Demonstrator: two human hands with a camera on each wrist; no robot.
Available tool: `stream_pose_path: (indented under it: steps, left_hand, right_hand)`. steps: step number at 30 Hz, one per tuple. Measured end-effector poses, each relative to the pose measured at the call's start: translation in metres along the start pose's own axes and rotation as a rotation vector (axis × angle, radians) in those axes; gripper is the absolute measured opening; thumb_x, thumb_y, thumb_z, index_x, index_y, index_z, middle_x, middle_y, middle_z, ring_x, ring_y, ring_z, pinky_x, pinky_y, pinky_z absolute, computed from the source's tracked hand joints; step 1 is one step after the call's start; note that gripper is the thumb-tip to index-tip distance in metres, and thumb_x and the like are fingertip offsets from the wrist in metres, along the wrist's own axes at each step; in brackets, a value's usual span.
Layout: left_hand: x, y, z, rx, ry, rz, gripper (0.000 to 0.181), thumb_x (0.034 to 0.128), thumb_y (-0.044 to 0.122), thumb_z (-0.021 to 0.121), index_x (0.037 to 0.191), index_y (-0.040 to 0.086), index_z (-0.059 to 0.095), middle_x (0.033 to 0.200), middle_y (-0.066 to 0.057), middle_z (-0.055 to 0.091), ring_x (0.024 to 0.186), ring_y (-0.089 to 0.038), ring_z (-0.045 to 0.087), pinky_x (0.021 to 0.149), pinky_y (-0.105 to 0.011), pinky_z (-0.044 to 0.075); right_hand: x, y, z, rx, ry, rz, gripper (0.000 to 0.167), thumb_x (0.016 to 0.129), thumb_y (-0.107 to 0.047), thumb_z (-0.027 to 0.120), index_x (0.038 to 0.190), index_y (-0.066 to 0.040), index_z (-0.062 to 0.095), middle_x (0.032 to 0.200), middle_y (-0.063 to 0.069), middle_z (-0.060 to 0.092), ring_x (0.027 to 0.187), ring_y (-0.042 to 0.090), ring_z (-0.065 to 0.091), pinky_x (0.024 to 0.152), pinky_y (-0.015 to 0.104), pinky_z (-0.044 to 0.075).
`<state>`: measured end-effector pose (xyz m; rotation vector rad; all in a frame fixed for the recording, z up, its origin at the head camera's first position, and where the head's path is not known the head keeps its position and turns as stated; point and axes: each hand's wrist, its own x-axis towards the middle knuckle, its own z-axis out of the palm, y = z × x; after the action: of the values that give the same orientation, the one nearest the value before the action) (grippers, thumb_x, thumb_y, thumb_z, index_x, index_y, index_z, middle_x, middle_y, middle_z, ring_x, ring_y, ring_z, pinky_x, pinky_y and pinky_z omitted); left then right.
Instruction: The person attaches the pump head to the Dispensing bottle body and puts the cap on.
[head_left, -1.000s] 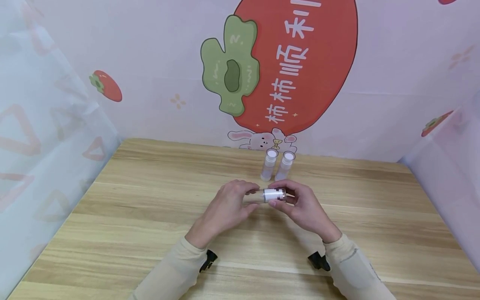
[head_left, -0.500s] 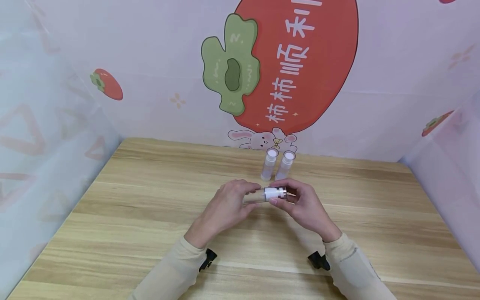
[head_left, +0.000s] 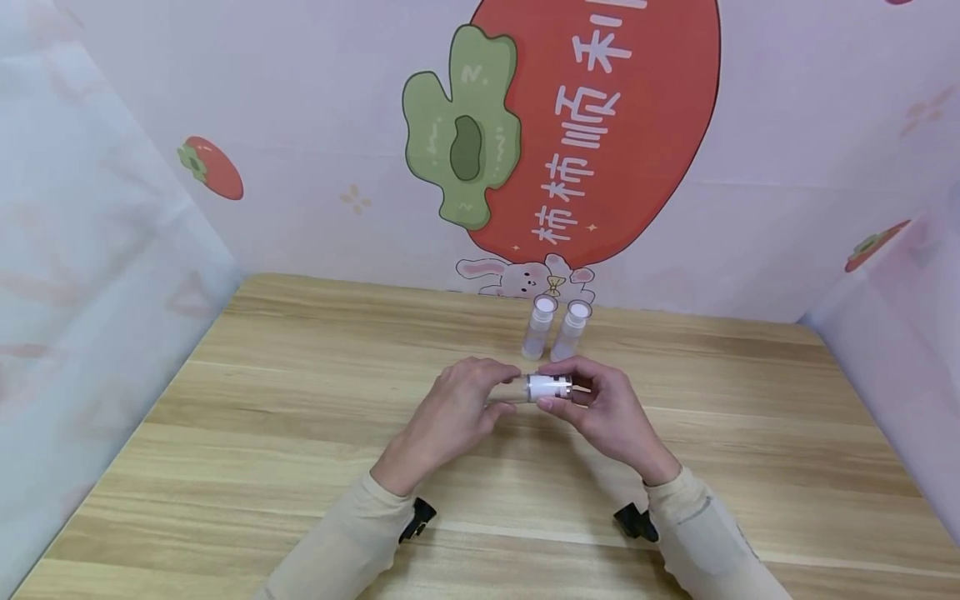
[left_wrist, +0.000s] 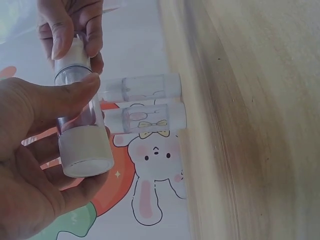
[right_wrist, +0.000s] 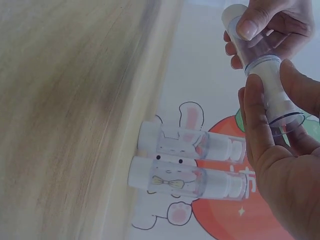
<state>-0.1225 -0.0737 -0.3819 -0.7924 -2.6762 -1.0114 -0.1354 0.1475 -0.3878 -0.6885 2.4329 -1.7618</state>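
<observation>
A clear pump bottle [head_left: 549, 387] with a white base and a white top under a clear cap lies sideways between my hands above the table. My left hand [head_left: 453, 408] grips its body near the base; in the left wrist view the thumb crosses the clear middle and the white base [left_wrist: 86, 150] shows below. My right hand [head_left: 609, 412] holds the capped end, and the right wrist view shows its fingers around the white top [right_wrist: 272, 92]. Just beyond the hands, two similar bottles [head_left: 536, 333] [head_left: 567, 335] stand upright side by side.
The wooden table [head_left: 300, 483] meets a printed backdrop [head_left: 322, 100] behind the standing bottles. Pale patterned sheets [head_left: 82, 275] close off the left and right sides. A small black device [head_left: 417, 521] sits at the left sleeve, another [head_left: 636, 522] at the right.
Both hands keep their hold on the bottle, which stays in nearly the same place. Only tiny shifts of the view and of the bottle show; the standing bottles have not moved.
</observation>
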Motion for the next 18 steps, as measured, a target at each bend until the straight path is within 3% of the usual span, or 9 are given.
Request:
stream_pose_path:
  steps: [11,18]
  left_hand:
    - [-0.0003,0.0017,0.0019,-0.005,0.024,0.016,0.035,0.0801,0.003,0.085,0.114,0.005,0.076,0.114,-0.006,0.075,0.102,-0.023,0.069,0.090,-0.042,0.054]
    - [-0.0010,0.0028,0.0026,0.004,0.062,0.044,0.037,0.0780,0.006,0.087,0.113,0.008,0.077,0.111,-0.004,0.076,0.097,-0.023,0.070,0.085,-0.040,0.055]
  right_hand:
    - [-0.0008,-0.0032,-0.0030,-0.010,-0.020,-0.013,0.030,0.083,0.005,0.080,0.110,-0.001,0.071,0.111,0.011,0.070,0.094,0.024,0.069,0.083,0.032,0.058]
    - [-0.0021,-0.0039,-0.0022,-0.033,0.009,-0.035,0.029,0.082,0.004,0.081,0.109,-0.002,0.072,0.109,0.010,0.071,0.093,0.024,0.068,0.082,0.031,0.059]
